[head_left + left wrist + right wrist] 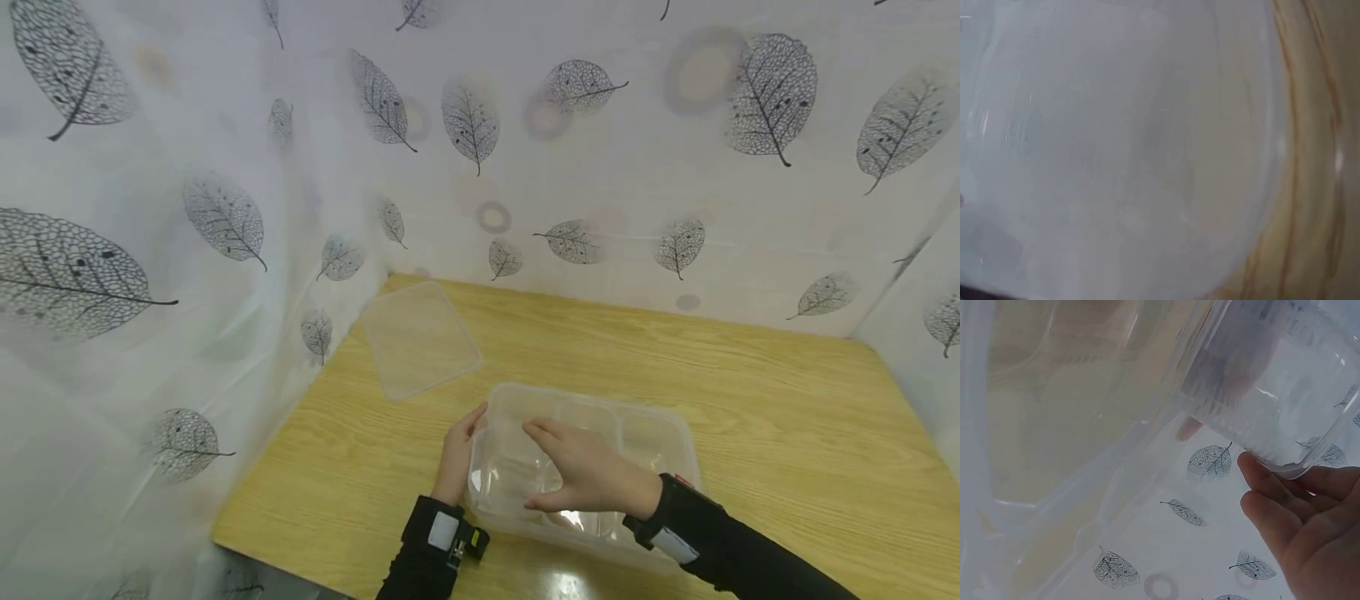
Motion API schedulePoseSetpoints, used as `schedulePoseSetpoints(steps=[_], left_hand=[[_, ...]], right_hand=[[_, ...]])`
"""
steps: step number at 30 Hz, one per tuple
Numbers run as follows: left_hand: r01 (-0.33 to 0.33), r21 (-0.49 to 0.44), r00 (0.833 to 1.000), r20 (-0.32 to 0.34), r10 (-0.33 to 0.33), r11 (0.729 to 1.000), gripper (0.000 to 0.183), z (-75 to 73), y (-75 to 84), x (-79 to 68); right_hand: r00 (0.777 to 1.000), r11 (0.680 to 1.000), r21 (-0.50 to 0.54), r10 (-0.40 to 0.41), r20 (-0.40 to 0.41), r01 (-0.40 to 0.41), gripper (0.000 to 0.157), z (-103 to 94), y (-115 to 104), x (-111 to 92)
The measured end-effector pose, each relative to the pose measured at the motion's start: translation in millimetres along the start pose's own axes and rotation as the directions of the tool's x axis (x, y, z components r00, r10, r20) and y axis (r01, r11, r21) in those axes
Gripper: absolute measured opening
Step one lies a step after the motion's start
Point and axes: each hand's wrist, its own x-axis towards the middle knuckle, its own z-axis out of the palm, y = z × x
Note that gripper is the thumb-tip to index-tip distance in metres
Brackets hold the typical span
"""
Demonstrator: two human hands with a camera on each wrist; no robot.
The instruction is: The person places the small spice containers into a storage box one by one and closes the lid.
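Note:
A translucent plastic tray with several compartments [652, 433] rests on the wooden table. Over its left part is a smaller clear plastic container [495, 483], its outline hard to separate from the tray. My left hand [453, 458] holds the container's left side, fingers partly hidden behind the plastic. From the right, my right hand [588, 471] grips it with thumb and fingers spread wide. In the right wrist view, the right fingertips touch a rounded corner of the clear container [1285, 412], and the left hand shows blurred through it. Pale plastic fills most of the left wrist view.
A flat translucent lid [420, 342] lies on the table [787, 417] behind and left of the tray. White leaf-patterned sheeting [600, 183] hangs along the back and both sides. The table's left edge is near the left arm.

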Motion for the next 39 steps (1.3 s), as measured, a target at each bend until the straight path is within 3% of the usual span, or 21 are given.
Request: schedulePoseSetpoints(steps=[9, 29, 39], left_hand=[[0.02, 0.012, 1.0, 0.001, -0.02, 1.0, 0.034, 0.7, 9.7, -3.7], [0.011, -0.051, 1.0, 0.02, -0.01, 0.999, 0.037, -0.6, -2.2, 0.4], [0.03, -0.002, 0.999, -0.012, -0.03, 1.0, 0.036, -0.5, -5.4, 2.8]], right_hand=[[0.999, 1.0, 0.01, 0.014, 0.036, -0.014, 0.083, -0.5, -1, -2], [0.998, 0.992, 0.122, -0.043, 0.045, 0.037, 0.082, 2.3, 7, -1], [0.997, 0.989, 0.145, 0.025, 0.069, -0.035, 0.083, 3.4, 13, 2]])
